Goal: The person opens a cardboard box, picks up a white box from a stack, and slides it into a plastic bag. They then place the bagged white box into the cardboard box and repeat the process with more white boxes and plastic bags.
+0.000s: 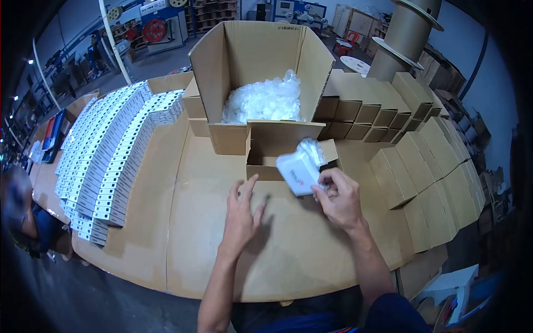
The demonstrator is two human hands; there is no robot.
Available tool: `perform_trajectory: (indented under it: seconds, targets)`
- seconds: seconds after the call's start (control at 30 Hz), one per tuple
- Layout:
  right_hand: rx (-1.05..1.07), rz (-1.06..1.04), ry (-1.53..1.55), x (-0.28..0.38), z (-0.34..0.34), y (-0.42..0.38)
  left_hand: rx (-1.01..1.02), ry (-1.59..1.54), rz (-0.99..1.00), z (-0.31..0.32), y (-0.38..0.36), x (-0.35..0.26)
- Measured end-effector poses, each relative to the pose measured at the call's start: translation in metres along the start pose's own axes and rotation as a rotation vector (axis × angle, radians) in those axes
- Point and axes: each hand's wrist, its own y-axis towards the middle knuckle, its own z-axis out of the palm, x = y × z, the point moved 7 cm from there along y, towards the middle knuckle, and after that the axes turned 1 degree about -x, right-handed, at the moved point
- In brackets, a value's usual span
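Now gripping a bagged white packet (300,169) in right hand (340,198); left hand (242,213) open, flat on table (183,261) near small box (272,151).

Large open cardboard carton (261,55), flaps up, holding a heap of clear plastic bags (265,101). Rows of white printed boxes (105,155) packed edge to edge on the left of the cardboard-covered table (166,233). Plain brown boxes (427,161) ranked along the right, some with lids open behind the carton. Cardboard spool (408,33) standing beyond. Blue machine with red wheel (161,25) at far back. Seated person (22,216), left edge.
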Motion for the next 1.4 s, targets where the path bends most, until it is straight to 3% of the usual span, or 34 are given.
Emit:
perform_trajectory:
  seconds: [0.03, 0.13, 0.23, 0.27, 0.37, 0.63, 0.9, 0.97, 1.1, 1.13, 1.23, 1.37, 1.4]
  targets:
    - [-0.076, 0.025, -0.032, -0.007, 0.000, 0.006, -0.028, 0.142, 0.063, 0.001, 0.012, 0.001]
    - [-0.257, 0.076, -0.011, -0.021, 0.010, 0.021, 0.079, 0.246, 0.014, 0.017, 0.038, 0.021]
    - [-0.338, -0.027, -0.197, -0.025, 0.020, 0.032, 0.094, 0.296, 0.044, 0.030, 0.047, 0.028]
    - [-0.329, 0.028, -0.178, -0.031, 0.024, 0.034, 0.080, 0.301, 0.057, 0.031, 0.049, 0.029]
    - [-0.304, -0.068, -0.331, -0.039, 0.036, 0.039, 0.062, 0.288, 0.050, 0.035, 0.047, 0.029]
    - [-0.181, 0.114, -0.542, -0.080, 0.069, 0.048, 0.075, 0.389, -0.008, 0.036, 0.047, 0.020]
    - [-0.167, 0.225, -0.595, -0.077, 0.075, 0.052, 0.093, 0.378, -0.012, 0.028, 0.051, 0.026]
    - [-0.187, 0.166, -0.593, -0.069, 0.074, 0.049, 0.070, 0.378, 0.003, 0.028, 0.049, 0.028]
    - [-0.116, 0.229, -0.660, -0.063, 0.076, 0.043, 0.116, 0.325, -0.030, 0.029, 0.048, 0.031]
    - [-0.045, 0.328, -0.651, -0.063, 0.079, 0.041, 0.105, 0.290, -0.029, 0.027, 0.047, 0.031]
    - [-0.103, 0.141, -0.796, -0.048, 0.090, 0.034, 0.166, 0.202, -0.027, 0.012, 0.042, 0.034]
    - [-0.253, 0.022, -0.486, 0.015, 0.118, 0.047, -0.042, 0.017, -0.080, -0.055, 0.031, 0.059]
    - [-0.147, -0.010, -0.271, 0.032, 0.138, 0.056, -0.121, 0.013, -0.114, -0.077, 0.034, 0.069]
